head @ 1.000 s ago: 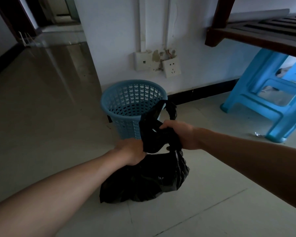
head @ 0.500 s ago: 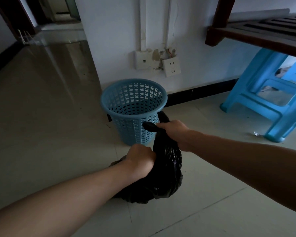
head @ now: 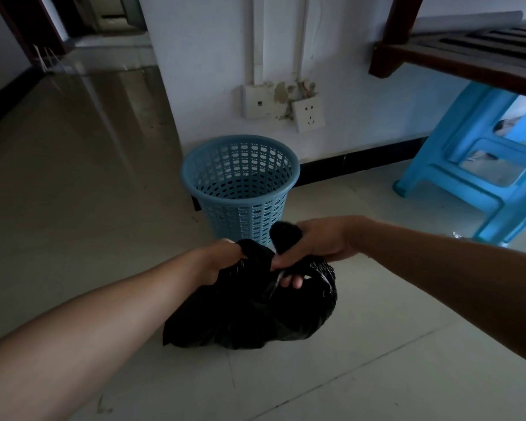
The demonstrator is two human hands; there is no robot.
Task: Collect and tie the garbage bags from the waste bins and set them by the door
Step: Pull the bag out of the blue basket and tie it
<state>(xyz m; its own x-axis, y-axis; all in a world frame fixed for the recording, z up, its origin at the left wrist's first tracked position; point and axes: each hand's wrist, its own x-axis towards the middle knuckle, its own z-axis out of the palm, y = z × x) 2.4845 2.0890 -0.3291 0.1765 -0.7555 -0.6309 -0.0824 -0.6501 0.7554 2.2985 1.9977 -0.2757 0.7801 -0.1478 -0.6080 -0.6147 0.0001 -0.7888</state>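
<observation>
Head view: left hand (head: 220, 259) and right hand (head: 316, 242) clench twisted ends of a black plastic garbage bag (head: 249, 320) on the tiled floor (head: 73, 214) before a blue perforated plastic bin (head: 240, 189); seemingly mid-knot, next pull tight.

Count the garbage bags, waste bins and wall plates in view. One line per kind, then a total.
Garbage bag: 1, black, on the floor
Waste bin: 1, blue
Wall plates: 2, the left plate and the tilted socket plate
Total: 4
</observation>
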